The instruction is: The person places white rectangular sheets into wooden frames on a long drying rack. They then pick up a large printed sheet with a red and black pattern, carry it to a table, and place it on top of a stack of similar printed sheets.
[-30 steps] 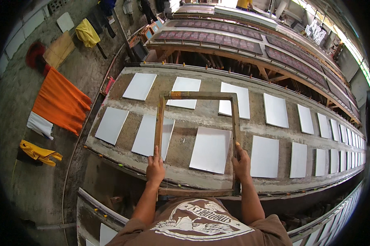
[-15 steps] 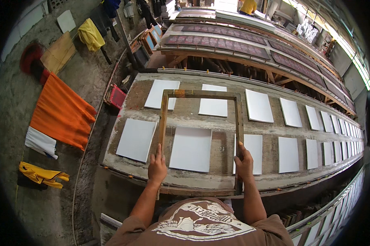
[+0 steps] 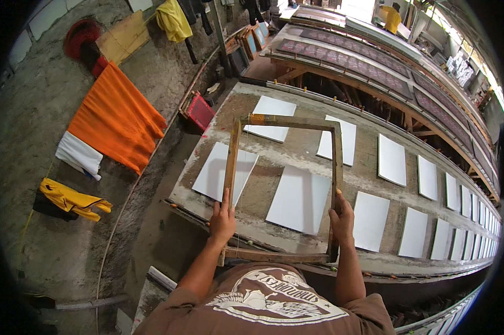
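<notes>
An orange cloth [image 3: 118, 120] is at my far left. My left hand [image 3: 222, 224] has its fingers gripping the left side of a wooden frame [image 3: 288, 120], held over the worktop [image 3: 363, 178]; my right hand's [image 3: 342, 219] fingers clasp its right side. Further right, white sheets [image 3: 372, 221] lie in two rows.

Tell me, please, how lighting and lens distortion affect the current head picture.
Head view: the bright strip at upper right is blown out; head view: a soft grey shadow crosses a white sheet behind the wooden frame; head view: the fisheye bends the long table near the black rim.
</notes>
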`<state>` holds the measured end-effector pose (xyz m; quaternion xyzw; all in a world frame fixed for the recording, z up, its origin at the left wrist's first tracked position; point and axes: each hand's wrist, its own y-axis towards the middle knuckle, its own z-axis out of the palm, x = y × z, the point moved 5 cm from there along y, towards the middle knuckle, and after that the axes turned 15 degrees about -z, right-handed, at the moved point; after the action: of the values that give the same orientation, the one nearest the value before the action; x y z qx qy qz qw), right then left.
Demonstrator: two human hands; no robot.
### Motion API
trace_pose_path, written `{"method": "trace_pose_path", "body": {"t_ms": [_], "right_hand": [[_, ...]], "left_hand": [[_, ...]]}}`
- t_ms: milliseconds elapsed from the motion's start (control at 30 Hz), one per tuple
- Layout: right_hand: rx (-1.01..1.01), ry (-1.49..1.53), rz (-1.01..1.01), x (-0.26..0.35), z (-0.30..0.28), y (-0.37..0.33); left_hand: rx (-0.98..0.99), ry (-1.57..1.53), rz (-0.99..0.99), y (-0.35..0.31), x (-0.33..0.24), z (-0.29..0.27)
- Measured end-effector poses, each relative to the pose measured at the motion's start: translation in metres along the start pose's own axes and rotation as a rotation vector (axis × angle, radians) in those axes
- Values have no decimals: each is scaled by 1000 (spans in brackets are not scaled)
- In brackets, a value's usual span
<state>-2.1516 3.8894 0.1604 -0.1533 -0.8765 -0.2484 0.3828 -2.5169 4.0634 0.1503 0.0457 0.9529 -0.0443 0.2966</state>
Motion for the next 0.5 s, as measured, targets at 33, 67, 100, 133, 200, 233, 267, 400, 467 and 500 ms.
{"method": "trace_pose_path", "body": {"t_ms": [33, 67, 100, 133, 200, 233, 267, 400, 467, 500], "right_hand": [[-3, 0, -7, 14, 6, 3], [-8, 0, -12, 24, 14, 5], [-28, 11, -40, 29, 24, 6], [-54, 20, -66, 33, 32, 6], [-80, 12, -111, 48, 56, 12], [-78, -13, -127, 59, 66, 20], [-74, -38, -144, 70, 78, 27], [-55, -95, -64, 102, 148, 43], [-59, -72, -77, 128, 180, 53], [-37, -80, -43, 140, 196, 51]], "left_hand": [[-4, 12, -5, 8, 7, -4], [-7, 24, -7, 16, 15, -9], [-15, 29, 2, 23, 22, -15], [-21, 33, 19, 30, 27, -18], [-37, 34, 43, 51, 45, -31], [-41, 25, 50, 63, 56, -35], [-45, 17, 56, 75, 68, -40], [-5, -2, 14, 120, 124, -79], [-48, -14, 74, 147, 146, -104], [13, -68, 26, 155, 160, -114]]}}
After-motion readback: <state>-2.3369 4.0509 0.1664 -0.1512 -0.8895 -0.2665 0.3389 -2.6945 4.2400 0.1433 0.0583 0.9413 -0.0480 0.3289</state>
